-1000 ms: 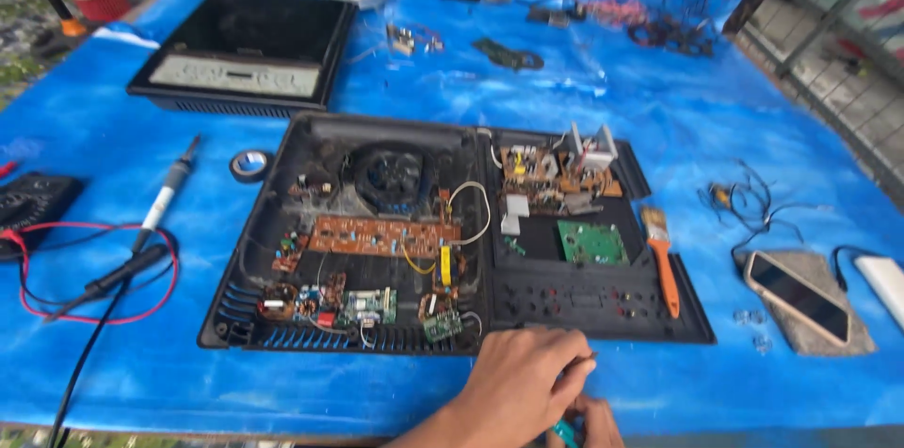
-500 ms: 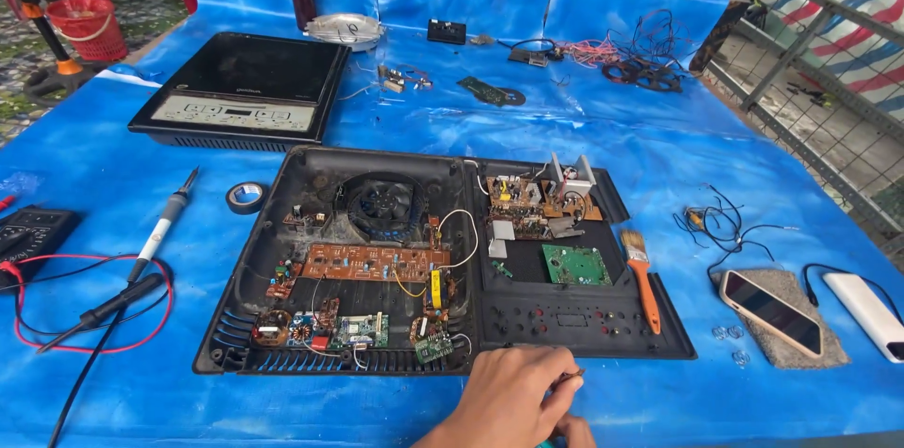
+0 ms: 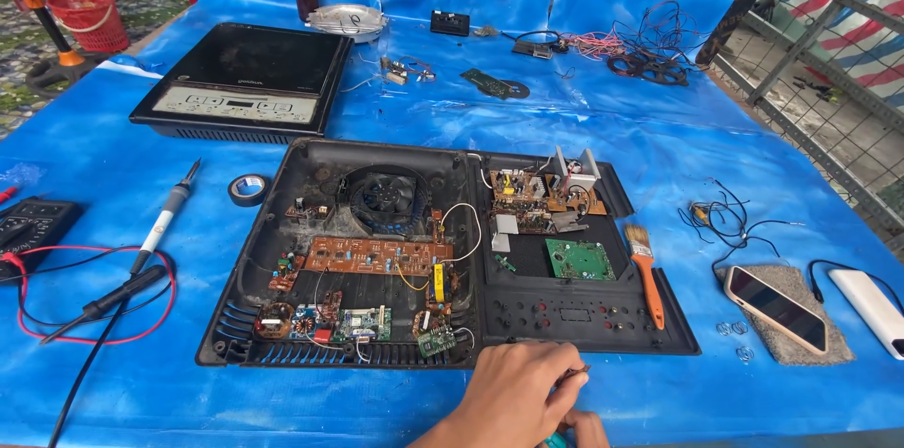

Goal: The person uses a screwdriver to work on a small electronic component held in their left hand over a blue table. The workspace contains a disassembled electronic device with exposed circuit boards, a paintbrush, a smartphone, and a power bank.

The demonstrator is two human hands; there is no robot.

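- Resting at the near edge of the blue-tarpaulin worktop (image 3: 659, 156), the left hand (image 3: 513, 396) has its fingers (image 3: 556, 382) clenched on a thin dark tool tip (image 3: 576, 373).
- The right hand (image 3: 586, 427) shows only partly; its grip cannot be determined.
- The opened black plastic cooker base with exposed circuit boards (image 3: 443, 260) lies just beyond both hands.
- An orange-handled brush (image 3: 647, 274) rests on its right side.
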